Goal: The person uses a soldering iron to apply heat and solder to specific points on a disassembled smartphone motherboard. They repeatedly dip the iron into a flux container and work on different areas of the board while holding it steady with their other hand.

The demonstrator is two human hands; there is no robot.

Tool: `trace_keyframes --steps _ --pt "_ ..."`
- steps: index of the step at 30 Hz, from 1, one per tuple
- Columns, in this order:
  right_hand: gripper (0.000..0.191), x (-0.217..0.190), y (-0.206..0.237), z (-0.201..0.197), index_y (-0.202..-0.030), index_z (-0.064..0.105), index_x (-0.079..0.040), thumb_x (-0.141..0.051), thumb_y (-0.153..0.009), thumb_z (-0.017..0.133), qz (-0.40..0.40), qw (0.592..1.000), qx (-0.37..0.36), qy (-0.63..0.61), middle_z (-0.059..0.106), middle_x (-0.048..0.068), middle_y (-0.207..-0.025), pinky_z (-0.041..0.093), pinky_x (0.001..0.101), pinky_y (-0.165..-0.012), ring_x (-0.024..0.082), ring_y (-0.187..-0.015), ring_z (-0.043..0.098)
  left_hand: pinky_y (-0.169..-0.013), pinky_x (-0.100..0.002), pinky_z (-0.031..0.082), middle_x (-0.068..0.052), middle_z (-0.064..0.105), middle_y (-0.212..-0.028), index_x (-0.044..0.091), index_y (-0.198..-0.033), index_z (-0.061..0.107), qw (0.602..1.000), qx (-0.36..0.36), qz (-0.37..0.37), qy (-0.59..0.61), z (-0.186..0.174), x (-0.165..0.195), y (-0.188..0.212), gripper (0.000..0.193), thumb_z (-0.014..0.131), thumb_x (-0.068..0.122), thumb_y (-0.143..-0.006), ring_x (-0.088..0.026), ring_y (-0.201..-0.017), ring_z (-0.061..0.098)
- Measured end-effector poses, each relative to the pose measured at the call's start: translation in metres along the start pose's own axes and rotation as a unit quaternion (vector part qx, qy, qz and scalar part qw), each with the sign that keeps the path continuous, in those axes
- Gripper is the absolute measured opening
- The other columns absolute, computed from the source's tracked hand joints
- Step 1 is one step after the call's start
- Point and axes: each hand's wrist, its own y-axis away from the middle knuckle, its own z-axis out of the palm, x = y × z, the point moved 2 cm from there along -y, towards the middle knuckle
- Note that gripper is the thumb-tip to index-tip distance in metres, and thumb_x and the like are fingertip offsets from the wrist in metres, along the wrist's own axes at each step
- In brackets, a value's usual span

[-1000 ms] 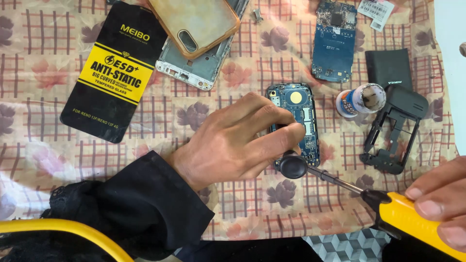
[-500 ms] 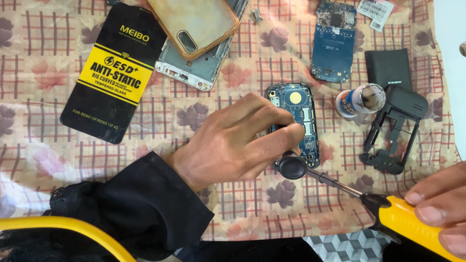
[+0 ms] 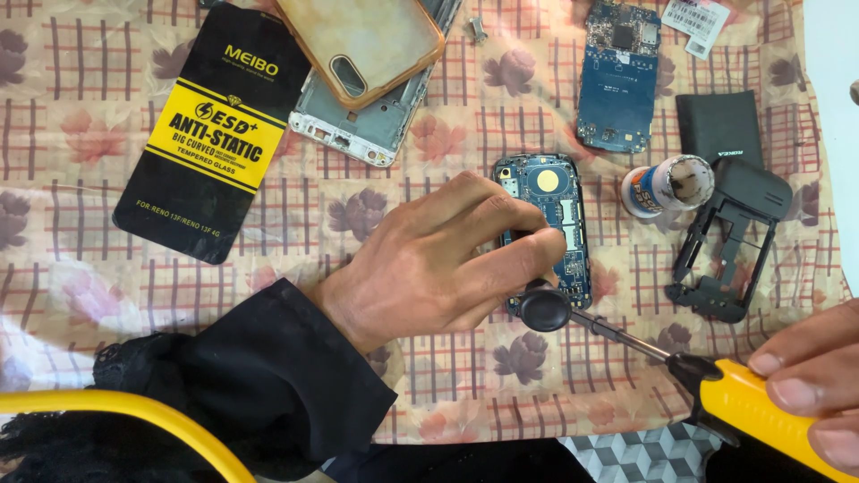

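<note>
Leftmost, lying flat on the flowered checked cloth [image 3: 116, 295]: black and yellow flat package [image 3: 213, 134], tilted a little. Just beside it to the right, silver phone frame [image 3: 358, 125] with clear orange-edged phone case [image 3: 362, 45] lying partly over it.

Then, in the middle, left hand [image 3: 438, 259] in black sleeve [image 3: 268, 394], fingers curled and pressing down on small blue circuit board [image 3: 550, 224] (the one with the round gold disc near its top), thumb and forefinger pinching something dark at the lower edge of the board; what exactly, cannot tell. Touching there also: round black end [image 3: 544, 309] of a tool whose thin metal shaft runs down to the right into yellow handle [image 3: 761, 411].

Further right, second blue circuit board [image 3: 619, 76] near the top, apart from the first. Below it small white round pot [image 3: 671, 186], open, just beside black plastic phone housing [image 3: 729, 241]. Above that, black rectangular battery [image 3: 720, 125].

Finally, at the lower right corner, right hand [image 3: 810, 385], only partly in view, fingers closed around the yellow handle.
</note>
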Motion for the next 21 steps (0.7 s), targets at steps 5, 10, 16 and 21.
trace_keyframes --steps 5,10,16,21 --pt "0.074 0.0 0.004 0.002 -0.128 0.056 -0.03 -0.024 -0.066 0.096 -0.004 1.0 0.025 0.012 0.069 -0.01 -0.12 0.066 0.0239 -0.084 0.004 -0.104 0.071 -0.082 -0.031 0.061 -0.005 0.067 -0.113 0.011 -0.126 0.064 1.0 0.002 0.004 -0.001 0.0 0.0 -0.001 0.029 0.078 0.012 -0.1 -0.023 -0.105 0.064" --pt "0.071 0.002 0.001 0.001 -0.127 0.057 -0.03 -0.023 -0.068 0.096 -0.01 1.0 0.02 0.004 0.069 -0.009 -0.119 0.066 0.0238 -0.084 0.004 -0.105 0.071 -0.081 -0.031 0.061 -0.005 0.067 -0.114 0.011 -0.126 0.064 1.0 0.004 0.004 0.0 0.001 0.0 -0.001 0.029 0.078 0.012 -0.1 -0.023 -0.105 0.064" --pt "0.06 0.001 -0.008 -0.001 -0.123 0.06 -0.03 -0.024 -0.074 0.094 -0.011 1.0 0.021 -0.012 0.072 -0.011 -0.115 0.067 0.0251 -0.084 0.002 -0.104 0.071 -0.082 -0.031 0.061 -0.005 0.067 -0.114 0.011 -0.126 0.064 1.0 0.002 0.002 0.0 0.001 0.0 -0.001 0.029 0.078 0.012 -0.1 -0.022 -0.106 0.064" --pt "0.057 -0.004 -0.019 0.002 -0.12 0.061 -0.029 -0.023 -0.075 0.095 -0.019 0.999 0.049 0.01 0.072 -0.013 -0.113 0.066 0.0252 -0.084 0.001 -0.102 0.071 -0.082 -0.031 0.061 -0.004 0.067 -0.114 0.012 -0.126 0.064 1.0 -0.002 -0.002 0.0 0.001 0.0 0.0 0.029 0.078 0.012 -0.1 -0.022 -0.107 0.064"
